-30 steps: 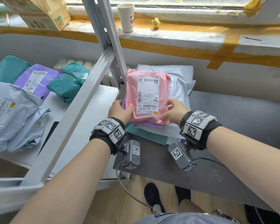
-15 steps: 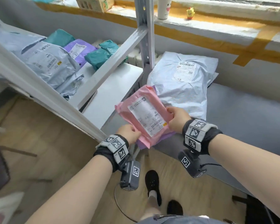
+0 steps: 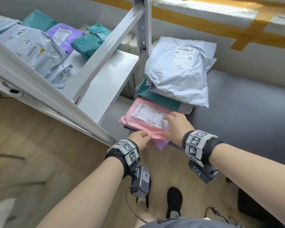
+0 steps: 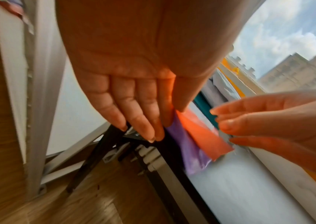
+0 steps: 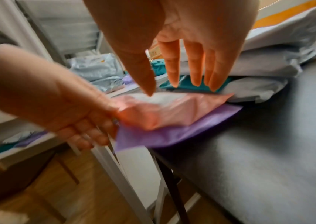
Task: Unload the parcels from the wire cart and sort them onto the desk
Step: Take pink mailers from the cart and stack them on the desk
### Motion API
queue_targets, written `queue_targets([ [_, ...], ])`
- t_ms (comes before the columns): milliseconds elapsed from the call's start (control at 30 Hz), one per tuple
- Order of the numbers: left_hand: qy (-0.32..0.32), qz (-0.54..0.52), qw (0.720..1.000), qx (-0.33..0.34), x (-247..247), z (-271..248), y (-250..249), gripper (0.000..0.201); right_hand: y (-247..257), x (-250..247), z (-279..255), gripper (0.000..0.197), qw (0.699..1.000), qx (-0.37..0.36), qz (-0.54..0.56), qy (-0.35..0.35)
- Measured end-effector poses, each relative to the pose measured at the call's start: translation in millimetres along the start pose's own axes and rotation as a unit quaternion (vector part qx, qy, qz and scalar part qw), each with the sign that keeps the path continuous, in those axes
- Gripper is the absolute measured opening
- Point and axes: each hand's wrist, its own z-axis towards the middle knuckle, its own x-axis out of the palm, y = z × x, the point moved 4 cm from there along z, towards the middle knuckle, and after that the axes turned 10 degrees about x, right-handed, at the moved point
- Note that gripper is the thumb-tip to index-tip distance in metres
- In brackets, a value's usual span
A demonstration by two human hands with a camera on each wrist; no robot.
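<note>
Since a second ago the pink plastic mailer with a white shipping label [image 3: 145, 120] has come off the stack by the window and now lies flat at the near edge of the grey-topped desk [image 3: 247, 112], on a thin purple plastic mailer [image 5: 174, 134] that pokes out beneath it. The left hand [image 3: 139, 140] pinches the near corner of these two between thumb and fingers; the right hand [image 3: 178, 125] hovers just over the pink one with fingers straight and spread, holding nothing.

Sorting looks partly done. Behind the pink mailer sits a pile: a large pale grey plastic mailer bag [image 3: 179, 71] on top, a teal one [image 3: 156, 97] and further grey ones under it.

On the white shelving unit [image 3: 105, 79] to the left, parcels remain: a crumpled grey bag [image 3: 33, 51], a purple labelled mailer [image 3: 62, 34] and two teal packets [image 3: 89, 41]. Whether this shelving is the wire cart cannot be told; if so, several parcels are yet to be moved.
</note>
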Motion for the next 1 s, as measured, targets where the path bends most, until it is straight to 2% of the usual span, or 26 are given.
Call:
queue_targets([
  [67,0.031,0.031,0.999,0.017,-2,4,1,0.028,7,10,-3,0.063,0.999,-0.016,-0.037,0.021],
  [167,0.039,0.062,0.997,0.008,-17,4,11,0.037,16,19,-5,0.074,0.997,0.004,-0.081,0.004],
  [200,0.013,0.099,0.995,0.016,-28,3,12,0.038,18,19,-6,0.074,0.996,0.012,-0.089,-0.011],
  [267,-0.080,0.191,0.977,0.049,-51,3,7,0.032,21,18,-6,0.075,0.993,0.035,-0.113,-0.032],
  [333,-0.156,0.215,0.960,0.088,-66,4,-2,0.022,22,18,-8,0.080,0.990,0.056,-0.126,-0.036],
  [367,-0.169,0.226,0.954,0.103,-67,8,-4,0.022,22,18,-9,0.081,0.990,0.065,-0.115,-0.038],
  [500,-0.114,0.270,0.952,0.086,-62,23,0,0.051,13,19,-17,0.065,0.987,0.149,0.023,-0.056],
  [633,-0.072,0.272,0.956,0.085,-58,35,5,0.056,-4,28,-13,0.063,0.943,0.270,0.195,-0.015],
  [700,-0.066,0.269,0.957,0.088,-57,35,4,0.057,-7,31,-8,0.059,0.927,0.281,0.247,-0.006],
  [867,-0.067,0.213,0.972,0.080,-60,32,8,0.061,-6,22,5,0.041,0.924,0.271,0.266,-0.048],
  [1000,-0.056,0.189,0.975,0.105,-62,36,8,0.063,-7,19,7,0.034,0.919,0.263,0.286,-0.071],
])
